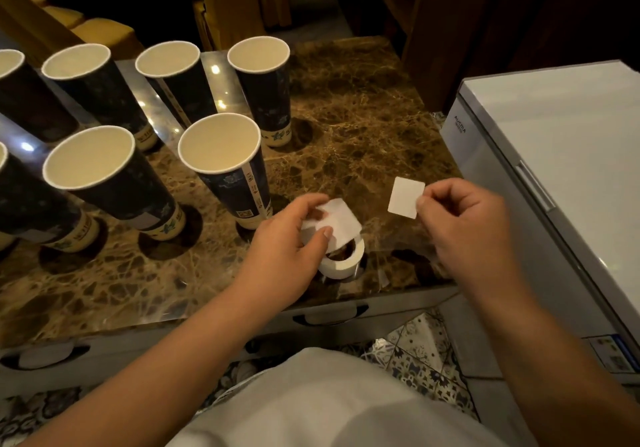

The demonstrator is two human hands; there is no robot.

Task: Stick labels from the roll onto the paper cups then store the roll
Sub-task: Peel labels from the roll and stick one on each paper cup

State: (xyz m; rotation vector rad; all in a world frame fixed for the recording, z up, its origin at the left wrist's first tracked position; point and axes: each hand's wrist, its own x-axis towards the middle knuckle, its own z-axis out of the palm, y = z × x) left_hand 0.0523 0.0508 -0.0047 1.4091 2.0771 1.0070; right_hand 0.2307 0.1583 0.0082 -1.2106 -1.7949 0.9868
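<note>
I am seeing my left hand (294, 235) gripping the label roll (341, 256), thumb and fingers clamped on its loose white strip, the roll sitting on the marble table (363, 127) just right of the nearest cup (225, 166); my right hand (464, 218) is pinching a single white label (406, 197) right of the roll, above the table

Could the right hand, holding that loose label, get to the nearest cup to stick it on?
Probably yes. The right hand pinches the label, and bare tabletop lies between it and the nearest cup; the left hand with the roll sits lower.
</note>
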